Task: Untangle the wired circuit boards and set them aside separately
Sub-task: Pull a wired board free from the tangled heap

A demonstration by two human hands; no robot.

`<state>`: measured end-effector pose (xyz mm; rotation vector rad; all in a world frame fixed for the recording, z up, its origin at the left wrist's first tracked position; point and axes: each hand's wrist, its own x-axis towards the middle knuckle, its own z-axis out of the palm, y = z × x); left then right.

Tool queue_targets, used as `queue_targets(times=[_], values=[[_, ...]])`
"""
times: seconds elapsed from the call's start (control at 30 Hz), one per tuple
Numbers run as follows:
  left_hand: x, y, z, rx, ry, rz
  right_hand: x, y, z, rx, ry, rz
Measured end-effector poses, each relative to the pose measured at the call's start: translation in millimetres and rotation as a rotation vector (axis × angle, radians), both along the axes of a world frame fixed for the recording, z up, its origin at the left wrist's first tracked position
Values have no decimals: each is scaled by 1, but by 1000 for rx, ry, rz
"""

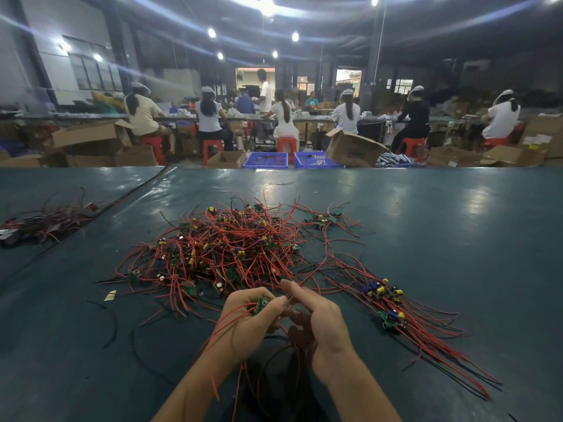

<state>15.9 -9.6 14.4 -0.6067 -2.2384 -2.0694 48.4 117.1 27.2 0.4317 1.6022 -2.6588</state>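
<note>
Forearms in from the lower edge, wrists close together, hands meeting above the table just this side of the tangled pile of boards and red leads; left hand turned palm-up, fingers curled round a small green circuit board, red leads draped over the wrist and down along the forearm; right hand back to the camera, thumb and forefinger pinching a red wire running up toward the pile; off to the right of the pile, a fanned row of separated boards, leads lying roughly parallel; beneath the palms, deep shadow, wire ends there hard to follow; impossible to tell which board the pinched wire belongs to; far-left bundle blurred, contents unclear.
</note>
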Motion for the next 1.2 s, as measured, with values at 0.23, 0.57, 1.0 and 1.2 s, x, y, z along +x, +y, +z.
queue_targets(times=[0.23, 0.57, 1.0, 1.2], values=[[10, 3, 12, -69, 18, -60, -10, 28, 4, -198, -43, -218], [7, 1, 16, -8, -95, 22, -9, 39, 4, -251, 37, -313], [8, -2, 26, 631, -434, 82, 3, 30, 11, -351, 276, -188], [8, -2, 31, 733, -527, -115, 1, 13, 4, 32, 166, -70]])
